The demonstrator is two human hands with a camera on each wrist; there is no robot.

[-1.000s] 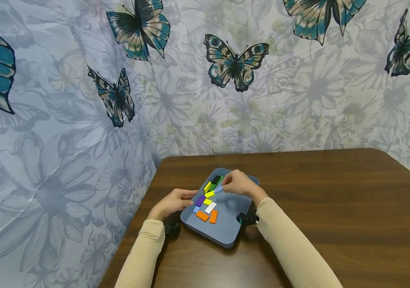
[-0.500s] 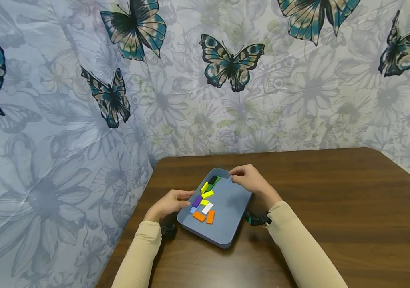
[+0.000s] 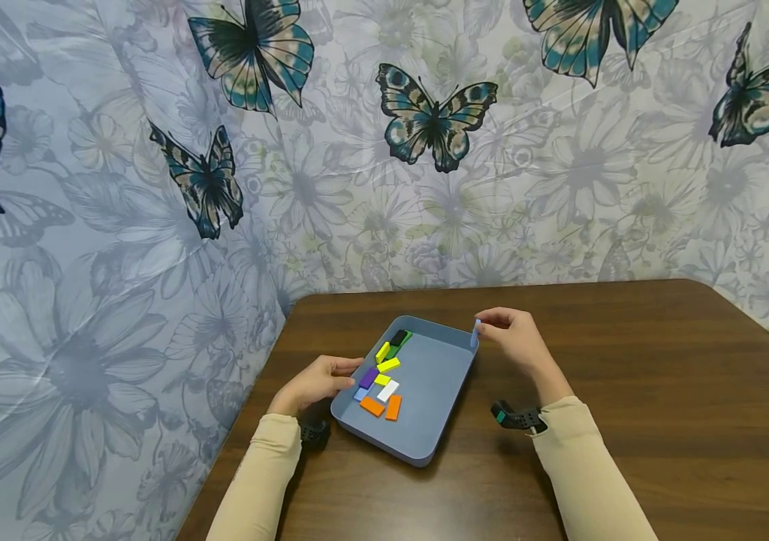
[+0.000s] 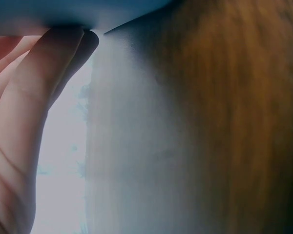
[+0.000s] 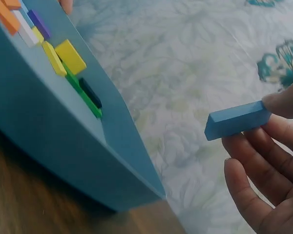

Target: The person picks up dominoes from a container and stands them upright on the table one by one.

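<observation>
My right hand (image 3: 511,334) pinches a light blue rectangular block (image 5: 237,119) between thumb and fingers. It is off the tray's far right corner, and the head view shows the block slim and on end by the rim. In the right wrist view the block is gripped at one end. At the left wall of the grey-blue tray (image 3: 425,402), my left hand (image 3: 313,385) touches the side with fairly straight fingers and thumb. The left wrist view has its fingertips against the tray, partly hidden.
Inside the tray, along its left side, lie yellow blocks (image 3: 388,365), a purple block (image 3: 368,377), a white block (image 3: 387,391), orange blocks (image 3: 372,406), a black block (image 3: 399,338) and a green block (image 3: 394,351). A brown wooden table (image 3: 614,376) meets a butterfly-patterned wall (image 3: 560,210).
My right hand has carried the light blue block from among the other blocks rightward to the tray's far right corner. The left hand has stayed at the tray's left side.
</observation>
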